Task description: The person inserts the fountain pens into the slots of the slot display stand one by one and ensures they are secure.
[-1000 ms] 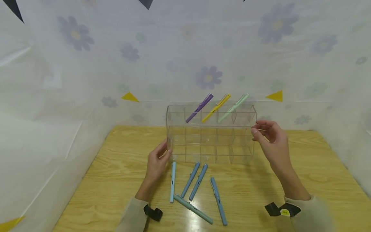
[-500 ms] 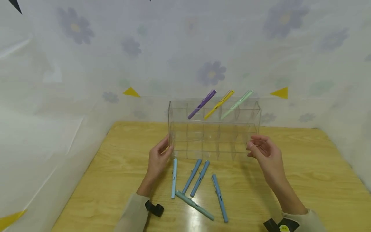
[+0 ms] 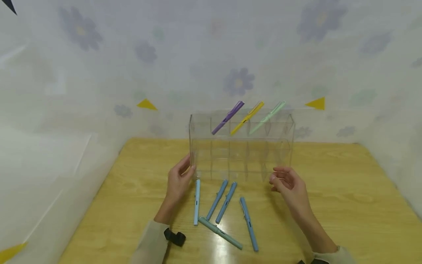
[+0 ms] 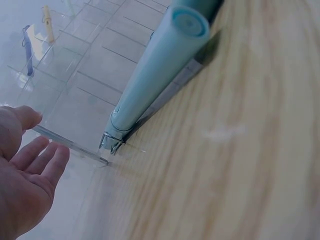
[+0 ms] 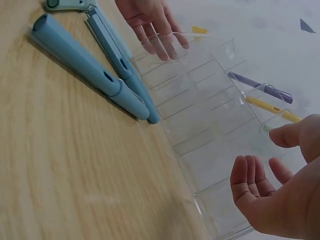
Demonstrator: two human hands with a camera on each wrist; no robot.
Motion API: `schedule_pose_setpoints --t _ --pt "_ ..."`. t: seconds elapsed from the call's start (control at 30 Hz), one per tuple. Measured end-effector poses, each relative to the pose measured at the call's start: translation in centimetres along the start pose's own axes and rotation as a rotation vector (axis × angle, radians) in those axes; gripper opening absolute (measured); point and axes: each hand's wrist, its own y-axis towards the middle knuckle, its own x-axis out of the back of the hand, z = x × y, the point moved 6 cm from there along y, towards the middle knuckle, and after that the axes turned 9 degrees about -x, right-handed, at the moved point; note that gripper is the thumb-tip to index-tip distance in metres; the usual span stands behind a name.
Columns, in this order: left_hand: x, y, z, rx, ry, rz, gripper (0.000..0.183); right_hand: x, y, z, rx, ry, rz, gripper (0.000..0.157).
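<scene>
A clear tiered pen stand stands on the wooden table. My left hand grips its left side, with thumb and fingers either side of the wall's edge in the left wrist view. In front of the stand's lower right part, my right hand hovers with fingers loosely bent and nothing in them. A purple pen, a yellow pen and a mint green pen lean side by side in the top tier. The light blue pen lies nearest my left hand.
Two blue pens, one of them a slanting blue pen, lie before the stand. A grey-green pen crosses below them, with another blue pen to its right. Flowered white sheeting hangs behind the table.
My right hand has left the stand's right edge and moved down and to the left, toward the front. My left hand keeps its grip; the pens lie as before.
</scene>
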Motion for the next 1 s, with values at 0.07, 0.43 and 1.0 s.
schedule_pose_setpoints --t 0.07,0.43,1.0 --pt "-0.2 0.3 -0.2 -0.011 -0.006 0.011 0.045 -0.4 -0.1 -0.3 -0.004 -0.025 -0.003 0.034" --pt "-0.5 0.2 0.0 0.037 -0.034 0.011 0.045 -3.3 -1.7 -3.8 -0.142 -0.157 0.076 0.038" --pt "0.0 0.0 0.2 0.044 -0.009 0.016 0.046 -7.0 -3.3 -4.9 -0.102 -0.489 0.102 0.046"
